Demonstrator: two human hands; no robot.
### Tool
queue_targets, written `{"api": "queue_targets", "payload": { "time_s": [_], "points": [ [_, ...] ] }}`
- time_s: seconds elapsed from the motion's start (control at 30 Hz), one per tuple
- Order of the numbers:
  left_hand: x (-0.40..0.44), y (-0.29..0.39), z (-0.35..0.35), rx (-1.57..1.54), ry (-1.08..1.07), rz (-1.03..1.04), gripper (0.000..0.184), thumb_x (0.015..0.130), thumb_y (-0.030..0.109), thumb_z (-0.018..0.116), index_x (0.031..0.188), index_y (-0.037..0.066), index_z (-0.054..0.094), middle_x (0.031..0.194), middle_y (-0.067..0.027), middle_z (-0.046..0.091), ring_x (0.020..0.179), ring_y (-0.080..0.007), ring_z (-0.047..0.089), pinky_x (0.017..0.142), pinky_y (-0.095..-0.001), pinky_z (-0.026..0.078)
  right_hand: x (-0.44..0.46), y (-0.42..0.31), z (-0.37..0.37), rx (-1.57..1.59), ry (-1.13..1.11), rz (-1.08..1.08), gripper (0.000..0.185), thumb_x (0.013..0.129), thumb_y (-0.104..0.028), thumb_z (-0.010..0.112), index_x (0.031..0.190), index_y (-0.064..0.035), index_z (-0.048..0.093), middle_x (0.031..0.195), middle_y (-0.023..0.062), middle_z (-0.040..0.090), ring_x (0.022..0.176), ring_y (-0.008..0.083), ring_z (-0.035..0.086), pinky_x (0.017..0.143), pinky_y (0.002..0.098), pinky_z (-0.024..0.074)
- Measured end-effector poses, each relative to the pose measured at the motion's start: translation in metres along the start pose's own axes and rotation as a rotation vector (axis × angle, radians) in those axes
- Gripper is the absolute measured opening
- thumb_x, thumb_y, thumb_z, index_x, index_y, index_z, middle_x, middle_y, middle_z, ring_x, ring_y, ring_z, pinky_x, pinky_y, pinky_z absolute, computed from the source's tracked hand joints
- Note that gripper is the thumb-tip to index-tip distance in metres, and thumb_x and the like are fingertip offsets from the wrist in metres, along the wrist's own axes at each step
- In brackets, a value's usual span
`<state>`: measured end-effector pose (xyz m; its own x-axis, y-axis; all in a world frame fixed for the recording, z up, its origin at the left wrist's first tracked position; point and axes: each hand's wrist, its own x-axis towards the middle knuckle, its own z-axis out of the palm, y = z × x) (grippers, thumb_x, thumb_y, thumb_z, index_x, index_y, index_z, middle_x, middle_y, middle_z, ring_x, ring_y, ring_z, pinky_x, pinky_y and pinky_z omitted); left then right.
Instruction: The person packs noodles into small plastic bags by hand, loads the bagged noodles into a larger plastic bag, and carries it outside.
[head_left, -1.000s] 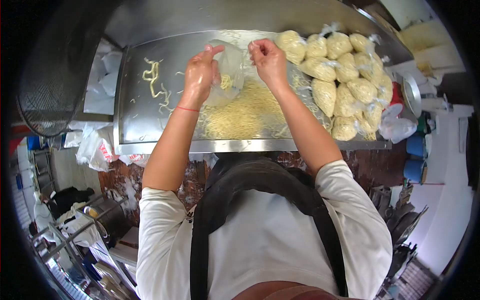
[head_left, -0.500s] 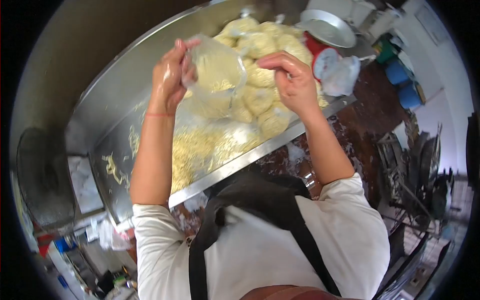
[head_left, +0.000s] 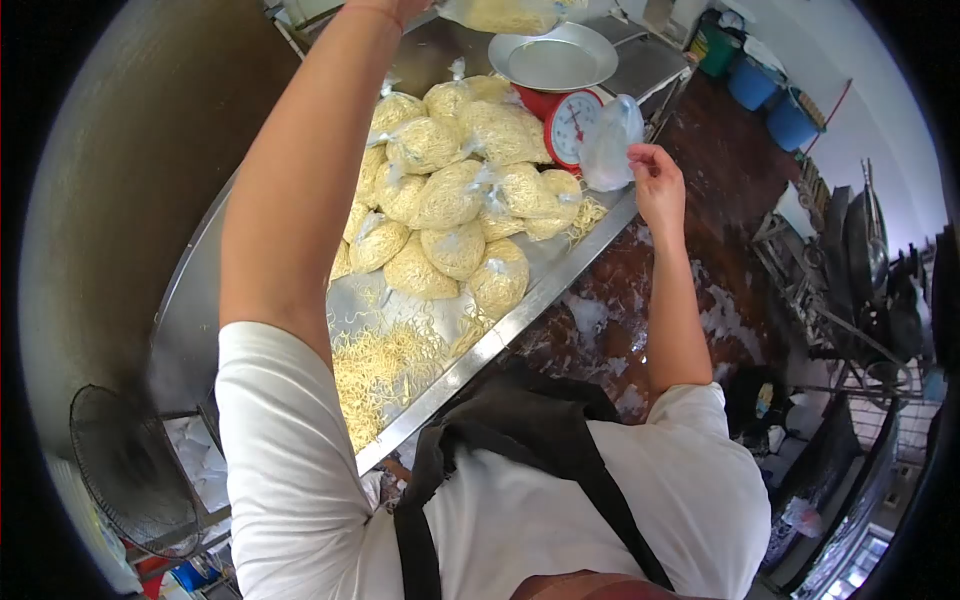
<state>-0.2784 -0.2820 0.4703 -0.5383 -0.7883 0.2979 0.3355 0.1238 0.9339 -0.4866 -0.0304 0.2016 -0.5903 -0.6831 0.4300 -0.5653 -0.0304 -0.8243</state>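
Note:
My left hand [head_left: 395,8] is at the top edge, mostly cut off, beside a clear bag of noodles [head_left: 505,15] that it holds up near the metal pan [head_left: 555,58]. That pan sits on a red dial scale [head_left: 574,128]. My right hand [head_left: 658,190] is at the right edge of the thin clear plastic bags [head_left: 612,145] hanging in front of the scale. Its fingers are bent, with the tips pinched at the plastic. Tied bags of yellow noodles [head_left: 450,195] are piled between my arms. Loose noodles [head_left: 385,375] lie nearer me.
The steel table [head_left: 480,345] has a raised front lip. A round mesh fan [head_left: 135,470] stands at the left. The brown floor [head_left: 720,260] looks wet with whitish patches. Blue buckets [head_left: 795,120] stand at the far right, and woks [head_left: 870,230] hang on a rack.
My left hand has carried the bag of noodles up and forward, toward the pan. My right hand has moved right to the hanging plastic bags. The view has turned rightward.

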Motion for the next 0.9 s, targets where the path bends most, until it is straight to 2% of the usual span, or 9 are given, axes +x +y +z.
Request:
{"api": "queue_targets", "payload": {
  "time_s": [0.17,0.2,0.3,0.37,0.43,0.5,0.63,0.8,0.9],
  "points": [
    [0.006,-0.104,-0.055,-0.075,-0.151,-0.371,0.029,0.103,0.031,0.047,0.101,0.006,0.06,0.063,0.0004,0.05,0.054,-0.0152,0.05,0.047,-0.0322,0.043,0.034,0.065,0.013,-0.412,0.09,0.04,0.046,0.082,-0.023,0.072,0.12,0.0001,0.059,0.108,0.0178,0.064,0.099,0.0322,0.063,0.088,0.0405,0.0502],
    [-0.022,-0.113,-0.055,0.712,0.067,-0.173,0.061,0.098,0.043,0.056,0.141,0.0,0.046,0.111,-0.0132,0.065,0.095,-0.0215,0.065,0.075,-0.0331,0.054,0.043,0.078,0.018,-0.456,0.107,0.039,0.049,0.081,-0.026,0.073,0.119,0.0003,0.058,0.109,0.019,0.063,0.101,0.0339,0.062,0.089,0.0421,0.0494],
    [-0.069,-0.141,-0.061,1.32,0.285,0.67,0.052,0.095,0.029,0.06,0.135,-0.004,0.05,0.105,-0.0184,0.065,0.096,-0.0314,0.062,0.084,-0.0407,0.05,0.065,0.1,0.03,-0.557,0.152,0.012,0.053,0.079,-0.032,0.076,0.117,0.0006,0.058,0.109,0.0215,0.062,0.104,0.0374,0.06,0.089,0.0452,0.0481],
    [-0.136,-0.117,-0.056,0.939,0.244,0.364,0.064,0.089,0.022,0.066,0.142,-0.003,0.041,0.131,-0.0277,0.055,0.123,-0.0404,0.052,0.104,-0.0438,0.04,0.075,0.1,0.035,-0.573,0.182,-0.03,0.051,0.079,-0.032,0.077,0.113,0.0007,0.059,0.105,0.0216,0.062,0.102,0.0376,0.061,0.087,0.0453,0.0487],
    [-0.198,-0.169,-0.095,1.147,0.199,0.33,0.061,0.091,0.018,0.065,0.143,-0.001,0.04,0.121,-0.0242,0.061,0.105,-0.034,0.062,0.092,-0.0408,0.048,0.084,0.112,0.036,-0.571,0.17,-0.094,0.037,0.08,-0.031,0.076,0.1,-0.0026,0.062,0.096,0.0178,0.065,0.093,0.0374,0.062,0.08,0.0464,0.0503],
    [-0.269,-0.17,-0.093,0.79,0.192,-0.216,0.055,0.092,0.016,0.064,0.141,0.0,0.044,0.114,-0.0197,0.065,0.084,-0.0241,0.066,0.077,-0.0345,0.052,0.089,0.121,0.038,-0.574,0.138,-0.134,0.029,0.082,-0.029,0.075,0.093,-0.004,0.064,0.09,0.0166,0.065,0.086,0.0372,0.063,0.075,0.047,0.0509],
    [-0.367,-0.195,-0.137,0.556,0.293,-0.439,0.037,0.096,0.014,0.059,0.129,-0.002,0.055,0.092,-0.0112,0.069,0.068,-0.0127,0.062,0.064,-0.0271,0.052,0.091,0.1,0.033,-0.535,0.202,-0.284,0.014,0.085,-0.02,0.07,0.085,-0.0062,0.065,0.078,0.0159,0.063,0.074,0.0365,0.063,0.066,0.0441,0.0498],
    [-0.426,-0.189,-0.167,0.512,0.396,-0.528,0.026,0.099,0.014,0.054,0.119,-0.002,0.061,0.086,-0.0085,0.068,0.068,-0.0112,0.06,0.063,-0.0239,0.051,0.105,0.113,0.033,-0.196,0.158,0.016,0.016,0.083,-0.018,0.072,0.089,-0.0043,0.067,0.083,0.0134,0.067,0.078,0.0305,0.066,0.072,0.0398,0.0523],
    [-0.437,-0.192,-0.169,0.46,0.427,-0.54,0.026,0.099,0.014,0.054,0.118,-0.002,0.061,0.087,-0.0079,0.068,0.067,-0.0105,0.06,0.063,-0.0236,0.051,0.116,0.16,0.04,-0.677,0.324,-0.011,0.02,0.08,-0.02,0.071,0.092,-0.0045,0.068,0.089,0.0175,0.07,0.093,0.0328,0.068,0.083,0.0406,0.0522]
  ]
}}
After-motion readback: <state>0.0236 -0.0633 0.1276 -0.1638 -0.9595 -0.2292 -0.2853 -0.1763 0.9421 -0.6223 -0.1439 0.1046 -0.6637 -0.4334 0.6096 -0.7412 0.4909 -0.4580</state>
